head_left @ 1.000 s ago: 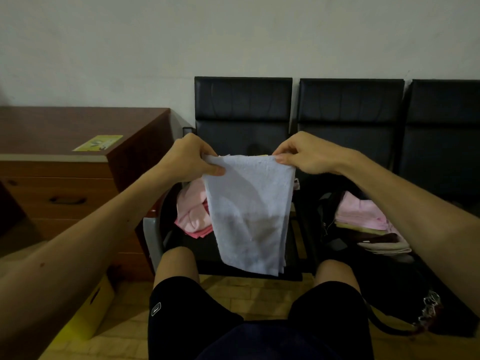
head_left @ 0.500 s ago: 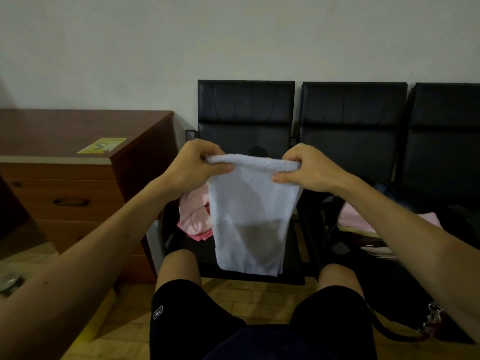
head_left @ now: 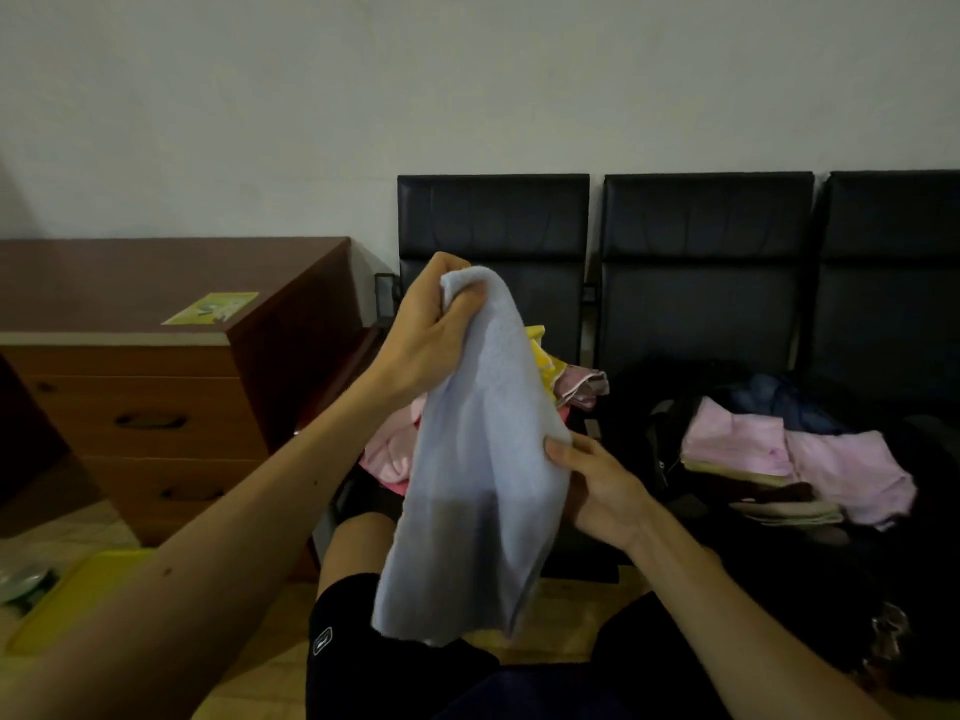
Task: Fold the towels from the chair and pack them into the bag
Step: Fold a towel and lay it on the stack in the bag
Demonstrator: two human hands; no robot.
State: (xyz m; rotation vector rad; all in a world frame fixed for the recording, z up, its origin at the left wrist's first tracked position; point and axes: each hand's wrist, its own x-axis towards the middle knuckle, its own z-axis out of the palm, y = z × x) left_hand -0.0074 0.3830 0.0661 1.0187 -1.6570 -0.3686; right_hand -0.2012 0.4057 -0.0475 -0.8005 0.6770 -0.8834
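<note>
The white towel [head_left: 478, 485] hides most of the towel pile [head_left: 387, 454] and the fingers of the right hand [head_left: 597, 491]. At three o'clock the last chair [head_left: 893, 262] is cut by the edge. At four o'clock the black bag [head_left: 779, 563] loses its outline in shadow.

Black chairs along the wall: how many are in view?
3: left chair behind the held towel, middle chair, right chair cut by the frame edge; more may sit beyond.
</note>
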